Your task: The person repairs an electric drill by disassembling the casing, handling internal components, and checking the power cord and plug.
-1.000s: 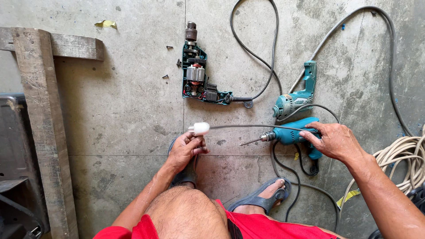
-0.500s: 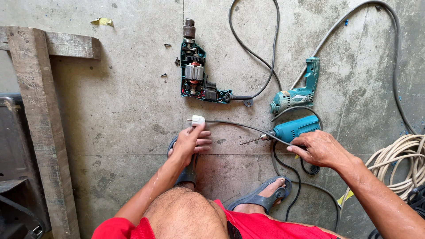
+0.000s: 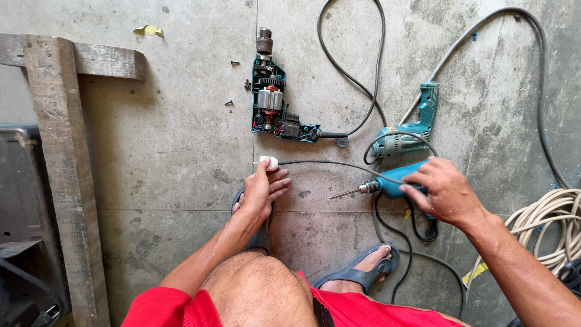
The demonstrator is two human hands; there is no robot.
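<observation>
**White plug pinched, teal drill gripped, both low on a concrete floor**

Held in the left hand (image 3: 261,192): a small white plug (image 3: 268,162), pinched between thumb and fingertips, just above the concrete floor (image 3: 175,151). Shifted slightly down and toward the body compared with a second ago, when raised a little higher. Running rightward from the plug, a thin grey cord (image 3: 321,163) to a teal drill (image 3: 393,183), bit pointing left. Wrapped over the drill's body, the right hand (image 3: 446,192), grip closed around it; half a second ago lifted just off it, now settled back on. Judged: plug and tool both under control, cord slack between.

Further out: an opened drill (image 3: 272,109) with motor exposed, loose screws (image 3: 230,103) beside it, well clear above the plug. A second teal drill (image 3: 408,130) near the right hand. Tangled black cables (image 3: 351,79) crossing the upper floor. Coiled cream cable (image 3: 551,230) at right edge. Wooden planks (image 3: 60,181) along the left. Open floor between planks and left hand.
</observation>
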